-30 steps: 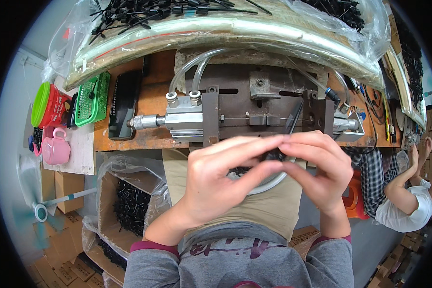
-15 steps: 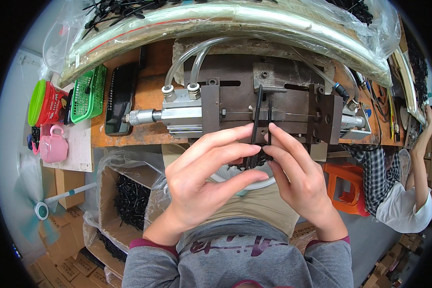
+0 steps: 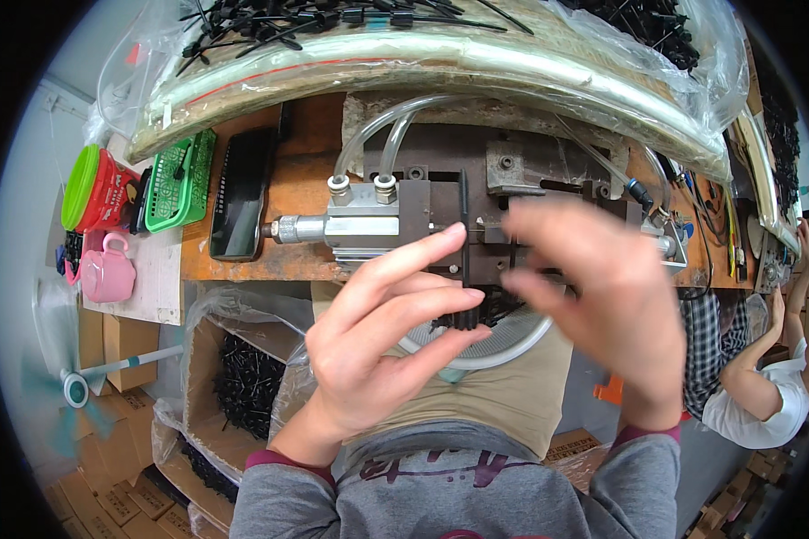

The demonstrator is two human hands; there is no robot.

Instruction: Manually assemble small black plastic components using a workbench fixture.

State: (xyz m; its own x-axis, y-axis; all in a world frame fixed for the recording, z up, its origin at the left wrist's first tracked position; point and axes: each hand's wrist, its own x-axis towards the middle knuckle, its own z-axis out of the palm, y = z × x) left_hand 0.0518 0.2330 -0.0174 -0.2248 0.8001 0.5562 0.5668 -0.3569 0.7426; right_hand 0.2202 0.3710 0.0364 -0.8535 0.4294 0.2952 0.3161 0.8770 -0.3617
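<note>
My left hand (image 3: 360, 337) is closed on slim black plastic sticks (image 3: 465, 193), held roughly upright between thumb and fingers just in front of a brown metal fixture (image 3: 427, 198). One stick reaches up past the fingertips, over the fixture. My right hand (image 3: 607, 287) is smeared by motion above the fixture's right half. A thin dark piece (image 3: 513, 251) shows by its fingertips; whether the fingers grip it is unclear. A round white basket (image 3: 512, 337) with black pieces in it sits at my lap, partly hidden by my hands.
An air cylinder (image 3: 360, 216) with clear hoses flanks the fixture on the left. Beyond lies a plastic-wrapped ledge (image 3: 422, 63) bearing black parts. A black tray (image 3: 236, 193), green basket (image 3: 175, 202) and pink cup (image 3: 108, 272) stand left. A lined carton (image 3: 198, 359) holds black parts. A co-worker (image 3: 764, 395) sits at right.
My right hand has moved up and to the right, away from my left hand, and is blurred. My left hand still holds black sticks. The view has shifted slightly.
</note>
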